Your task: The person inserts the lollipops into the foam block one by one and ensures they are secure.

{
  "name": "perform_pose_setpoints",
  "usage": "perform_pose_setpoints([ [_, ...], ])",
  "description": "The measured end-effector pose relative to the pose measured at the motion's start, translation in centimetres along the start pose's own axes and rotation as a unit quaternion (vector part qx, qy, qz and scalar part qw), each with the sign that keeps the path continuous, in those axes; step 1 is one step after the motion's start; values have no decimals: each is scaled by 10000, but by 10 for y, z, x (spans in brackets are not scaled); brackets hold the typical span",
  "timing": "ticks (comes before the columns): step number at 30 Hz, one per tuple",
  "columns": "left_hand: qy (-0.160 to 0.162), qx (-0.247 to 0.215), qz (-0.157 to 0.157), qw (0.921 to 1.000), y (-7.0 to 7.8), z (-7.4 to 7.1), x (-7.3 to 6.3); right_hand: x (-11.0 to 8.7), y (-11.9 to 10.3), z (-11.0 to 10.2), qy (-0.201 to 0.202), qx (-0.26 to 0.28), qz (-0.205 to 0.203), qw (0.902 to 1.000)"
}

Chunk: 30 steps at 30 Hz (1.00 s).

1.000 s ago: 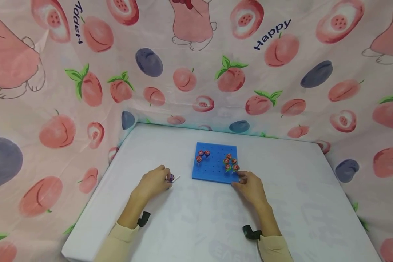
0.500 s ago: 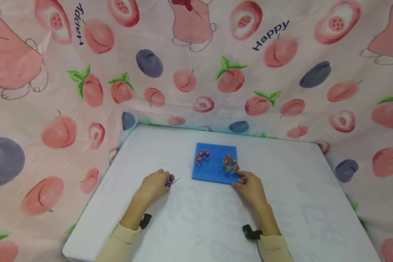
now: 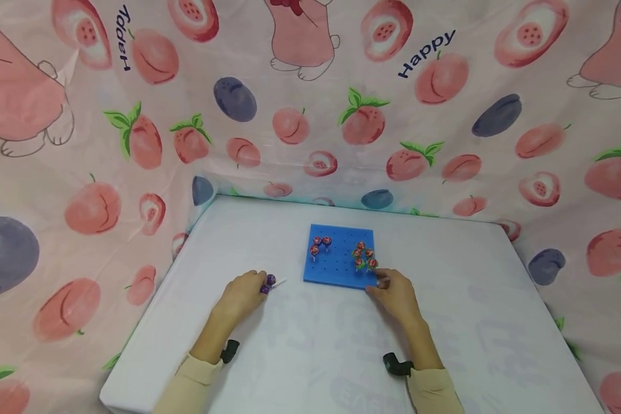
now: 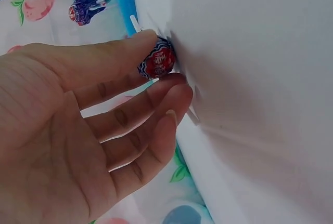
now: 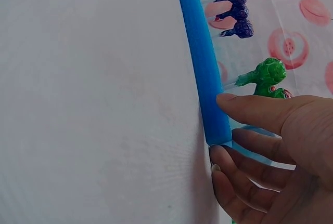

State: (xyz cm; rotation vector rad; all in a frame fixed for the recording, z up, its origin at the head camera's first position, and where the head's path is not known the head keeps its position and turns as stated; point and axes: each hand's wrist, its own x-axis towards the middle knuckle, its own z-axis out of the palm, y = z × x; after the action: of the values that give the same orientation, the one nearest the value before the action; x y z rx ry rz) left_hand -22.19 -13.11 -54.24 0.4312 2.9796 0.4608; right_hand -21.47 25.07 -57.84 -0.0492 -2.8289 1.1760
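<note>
Left of the blue perforated board [image 3: 336,276], my left hand [image 3: 242,293] is low over the table. Its thumb and a finger pinch a lollipop [image 4: 158,60] in a blue and red wrapper; the other fingers are loosely bent. In the head view two dark purple lollipop heads show at the fingertips, with a white stick [image 3: 278,283] pointing toward the board. My right hand [image 3: 397,294] holds the board's near right corner, thumb on its edge and fingers around the side. Purple-wrapped lollipops [image 3: 314,250] stand at the board's left, and several red and green lollipops [image 3: 359,263] at its right.
A white cloth covers the table [image 3: 310,345]. Behind it and at both sides hangs a pink curtain [image 3: 300,144] printed with fruit. A black camera mount [image 3: 397,365] sits at the right wrist, another mount [image 3: 230,351] at the left.
My left hand has shifted slightly back toward me and turned a little, bringing the second purple lollipop head into sight. The right hand stays at the board's corner.
</note>
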Motion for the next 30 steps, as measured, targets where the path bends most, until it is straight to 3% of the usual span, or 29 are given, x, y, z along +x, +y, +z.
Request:
perform_pose_setpoints([
  [16,127,-83,-91,9998,-5,4,-3,1,1,2,-10,47,21,10000],
  [30,607,-122,116,9980,-6,11,-4,1,1,-1,-53,30,66,10000],
])
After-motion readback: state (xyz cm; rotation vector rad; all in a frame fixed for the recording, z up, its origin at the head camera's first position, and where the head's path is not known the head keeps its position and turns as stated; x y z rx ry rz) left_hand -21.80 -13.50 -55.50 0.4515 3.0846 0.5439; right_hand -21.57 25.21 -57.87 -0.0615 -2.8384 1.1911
